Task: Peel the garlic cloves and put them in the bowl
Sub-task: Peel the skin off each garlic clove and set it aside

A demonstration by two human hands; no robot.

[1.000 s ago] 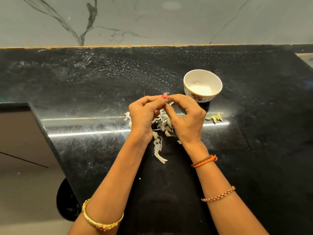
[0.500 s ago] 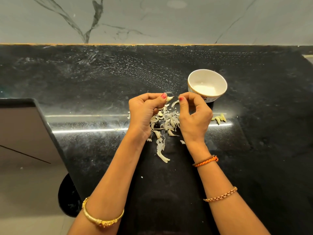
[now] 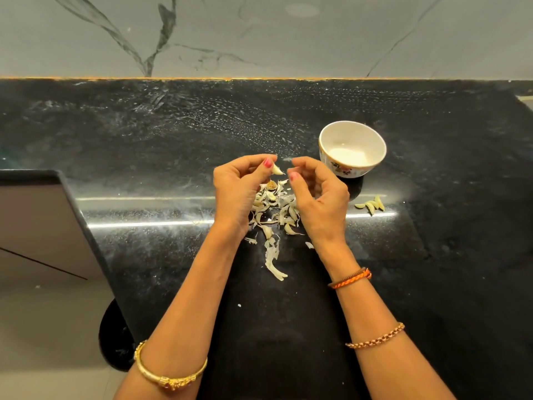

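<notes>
ok, snapshot, biggest thing first:
countertop (image 3: 432, 269): black speckled stone, under both hands, runs back to a grey veined wall (image 3: 288, 36) beyond them
left hand (image 3: 239, 192): fingers curled, thumb and fingertips pinch a garlic clove (image 3: 277, 169) at the hand's far right tip, held above the counter
right hand (image 3: 320, 197): fingers curled, close beside the left hand but not touching it; something pale sits at its fingertips, cannot tell if it is skin or what
bowl (image 3: 352, 131): white with a floral band, just beyond and right of the right hand, upright on the counter; inside looks pale, cannot tell any clove in it
peel pile (image 3: 274, 209): dry garlic skins on the counter under and between the two hands, one long strip trailing back toward the wrists
peeled cloves (image 3: 372, 205): small yellowish cluster on the counter, right of the right hand, nearer than the bowl, apart from both
bangle (image 3: 170, 373): gold, on the left forearm
thread band (image 3: 350, 278): orange, at the right wrist
chain bracelet (image 3: 375, 336): further down the right forearm
</notes>
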